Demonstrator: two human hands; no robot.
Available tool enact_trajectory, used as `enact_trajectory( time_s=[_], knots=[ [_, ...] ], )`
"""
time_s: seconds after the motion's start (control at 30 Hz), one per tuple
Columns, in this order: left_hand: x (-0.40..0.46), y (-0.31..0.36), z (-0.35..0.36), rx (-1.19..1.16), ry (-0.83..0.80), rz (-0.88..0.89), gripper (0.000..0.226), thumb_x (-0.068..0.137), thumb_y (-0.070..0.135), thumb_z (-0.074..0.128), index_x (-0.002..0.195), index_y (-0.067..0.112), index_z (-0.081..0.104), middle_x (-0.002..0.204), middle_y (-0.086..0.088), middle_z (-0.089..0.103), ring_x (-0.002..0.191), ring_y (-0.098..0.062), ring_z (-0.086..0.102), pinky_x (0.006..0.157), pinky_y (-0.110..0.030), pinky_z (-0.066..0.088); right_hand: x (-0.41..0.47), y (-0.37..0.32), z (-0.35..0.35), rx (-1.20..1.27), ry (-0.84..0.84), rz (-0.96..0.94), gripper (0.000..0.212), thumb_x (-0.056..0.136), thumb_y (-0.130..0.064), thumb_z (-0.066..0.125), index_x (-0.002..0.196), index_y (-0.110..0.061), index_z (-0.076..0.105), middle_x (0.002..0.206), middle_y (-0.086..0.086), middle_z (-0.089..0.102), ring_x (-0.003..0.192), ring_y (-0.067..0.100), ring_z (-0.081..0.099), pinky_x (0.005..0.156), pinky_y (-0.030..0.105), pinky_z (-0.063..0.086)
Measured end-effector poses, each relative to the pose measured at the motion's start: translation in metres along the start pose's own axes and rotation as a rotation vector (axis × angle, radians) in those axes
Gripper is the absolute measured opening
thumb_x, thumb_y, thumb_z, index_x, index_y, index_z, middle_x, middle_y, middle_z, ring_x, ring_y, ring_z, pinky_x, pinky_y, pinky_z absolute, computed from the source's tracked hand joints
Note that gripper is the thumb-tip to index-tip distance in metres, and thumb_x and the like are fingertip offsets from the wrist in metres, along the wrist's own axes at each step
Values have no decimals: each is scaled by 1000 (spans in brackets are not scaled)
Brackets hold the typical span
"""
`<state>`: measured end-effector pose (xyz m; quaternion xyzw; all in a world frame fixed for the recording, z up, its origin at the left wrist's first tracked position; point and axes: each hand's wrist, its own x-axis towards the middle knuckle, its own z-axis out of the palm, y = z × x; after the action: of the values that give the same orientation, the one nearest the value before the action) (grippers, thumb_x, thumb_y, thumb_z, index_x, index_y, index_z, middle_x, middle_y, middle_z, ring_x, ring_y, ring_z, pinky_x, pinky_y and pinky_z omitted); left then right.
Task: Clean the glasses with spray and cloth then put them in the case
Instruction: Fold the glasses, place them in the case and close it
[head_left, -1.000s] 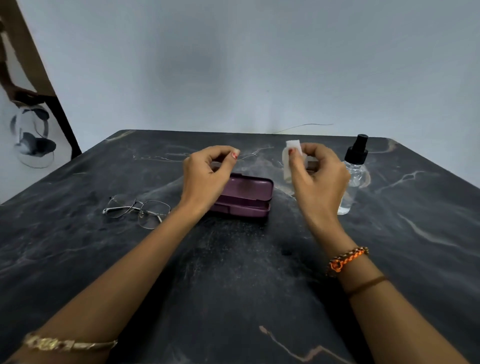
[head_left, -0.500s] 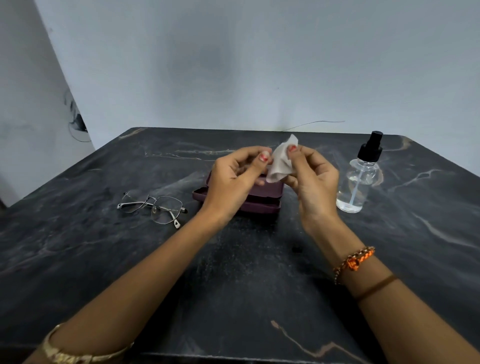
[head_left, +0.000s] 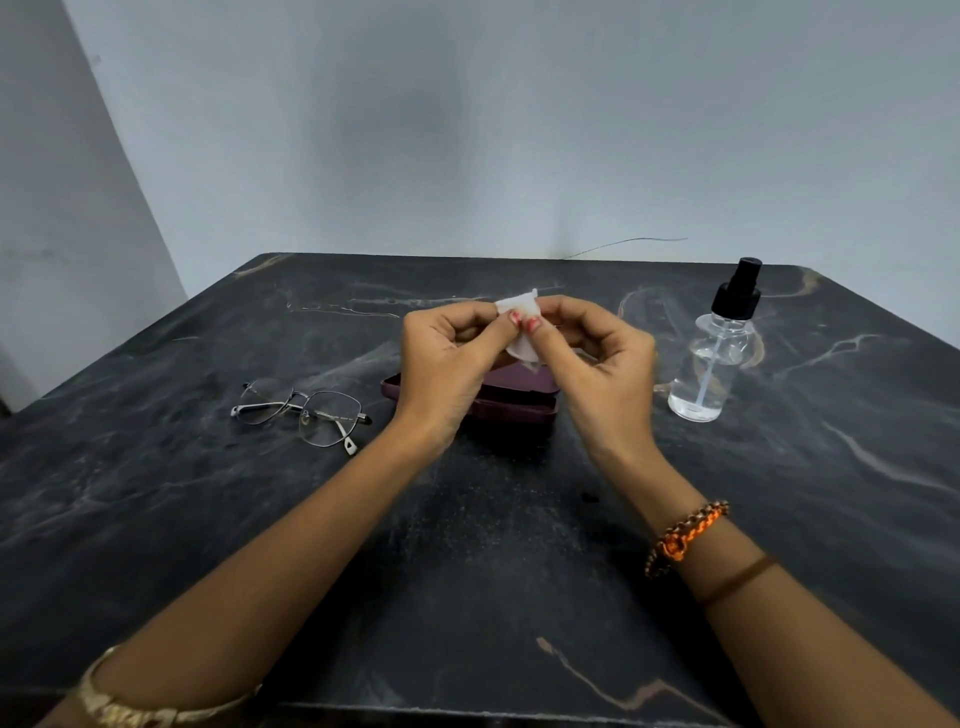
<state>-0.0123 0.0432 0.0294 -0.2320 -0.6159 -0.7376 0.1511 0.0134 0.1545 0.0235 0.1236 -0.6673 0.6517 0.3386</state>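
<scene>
Both hands now meet above the glasses case (head_left: 511, 397), pinching the small white cloth (head_left: 521, 325) together; the left hand (head_left: 447, 358) grips its left edge with thumb and forefinger, the right hand (head_left: 597, 364) grips the right edge, thumbnails nearly touching. Half a second ago the cloth hung mostly from the right hand with the left just reaching it; a second ago the hands were well apart and only the right held it. The cloth now sits more bunched and flatter between the fingertips. The maroon case lies half hidden behind the hands on the dark marble tabletop (head_left: 493, 571). The wire-frame eyeglasses (head_left: 304, 413) rest on the tabletop left of the case, unmoved. The clear spray bottle (head_left: 719, 353) with black pump stands upright to the right, unmoved, apart from the hands.
</scene>
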Motion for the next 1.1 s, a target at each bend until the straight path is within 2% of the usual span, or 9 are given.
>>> enact_trajectory(
  time_s=[0.23, 0.4, 0.5, 0.63, 0.77, 0.83, 0.9, 0.97, 1.1],
  knots=[
    [2, 1, 0, -10, 50, -73, 29, 82, -3, 61, 56, 10, 65, 54, 5, 65, 62, -14, 64, 60, -28, 57, 1, 2, -2, 2, 41, 9, 19, 84, -5, 60, 79, -22, 67, 71, -4, 66, 62, 2, 61, 57, 17, 49],
    [8, 3, -5, -21, 121, -135, 31, 82, -3, 59, 54, 9, 61, 52, 5, 60, 56, -10, 61, 54, -22, 56, 6, 2, -4, 74, 170, 133, 20, 87, -5, 56, 74, -19, 63, 72, -4, 63, 67, 2, 59, 69, 30, 53],
    [13, 1, -11, 60, 165, -159, 27, 83, 0, 59, 59, 12, 63, 60, 0, 64, 61, -17, 64, 58, -26, 58, 10, 2, -8, 123, 281, 214, 15, 88, -5, 55, 79, -16, 60, 70, -4, 62, 63, 1, 58, 65, 25, 50],
    [19, -2, -22, 180, 229, -183, 25, 83, 3, 60, 65, 19, 65, 57, 9, 65, 62, -9, 64, 56, -25, 57, 13, 5, -11, 151, 359, 324, 16, 86, 0, 55, 92, -15, 54, 62, -2, 59, 52, 1, 56, 68, 26, 50],
    [25, -5, -33, 349, 261, -193, 22, 83, 5, 61, 67, 20, 63, 62, 6, 62, 49, 0, 59, 46, -15, 50, 11, 9, -12, 49, 291, 386, 23, 82, 4, 55, 94, -16, 55, 61, 1, 55, 50, 4, 55, 71, 31, 52],
    [28, -6, -39, 457, 253, -219, 9, 82, 7, 62, 77, 11, 67, 65, 2, 63, 50, -6, 59, 51, -20, 53, 9, 11, -12, -44, 221, 405, 25, 81, 4, 55, 85, -20, 60, 69, 4, 59, 62, 10, 60, 74, 38, 54],
    [30, -5, -44, 578, 227, -230, 7, 80, 8, 62, 82, 8, 69, 68, -4, 66, 62, -19, 64, 65, -31, 56, 8, 12, -11, -109, 170, 409, 27, 81, 4, 55, 74, -20, 65, 76, 3, 65, 68, 11, 63, 74, 37, 57],
    [31, -3, -49, 806, 181, -207, 10, 79, 11, 63, 84, 12, 71, 73, -5, 68, 79, -25, 66, 76, -35, 54, 7, 11, -8, -127, 128, 399, 29, 80, 3, 56, 68, -20, 66, 74, -1, 66, 55, 2, 61, 67, 30, 56],
    [31, 0, -53, 1066, 141, -218, 18, 78, 15, 60, 90, 18, 72, 88, -6, 72, 93, -28, 62, 80, -34, 47, 5, 12, -7, -173, 64, 404, 24, 77, -1, 61, 65, -21, 68, 67, 1, 68, 55, 9, 61, 66, 31, 56]
  ],
)
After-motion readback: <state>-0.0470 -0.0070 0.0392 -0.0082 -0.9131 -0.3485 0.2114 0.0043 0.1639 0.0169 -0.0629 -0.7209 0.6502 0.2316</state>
